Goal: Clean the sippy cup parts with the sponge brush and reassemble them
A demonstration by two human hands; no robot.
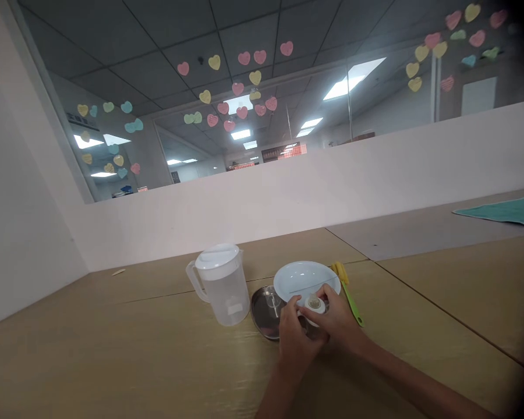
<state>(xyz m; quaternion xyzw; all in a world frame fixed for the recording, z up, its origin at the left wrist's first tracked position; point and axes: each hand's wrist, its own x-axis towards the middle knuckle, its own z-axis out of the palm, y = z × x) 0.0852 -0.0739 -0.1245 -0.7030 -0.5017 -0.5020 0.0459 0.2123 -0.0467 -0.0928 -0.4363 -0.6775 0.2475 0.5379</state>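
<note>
Both my hands meet in front of a white bowl [308, 273]. A small white round object [315, 303] with a greyish centre sits between them. My left hand [297, 337] has its fingers around the object's left side and underside. From the right, my right hand [338, 317] grips the same object with thumb and fingers. Partly behind my left hand lies a round metal tray [264, 311], its right part hidden. A brush with a yellow head and green handle [351, 302] rests against the bowl's right side.
A translucent pitcher [225, 291] with a white lid stands left of the metal tray. At the far right lies a green cloth [513, 212]. A small pale piece [119, 272] lies near the wall at left. A low white wall [288, 198] with glass above borders the table.
</note>
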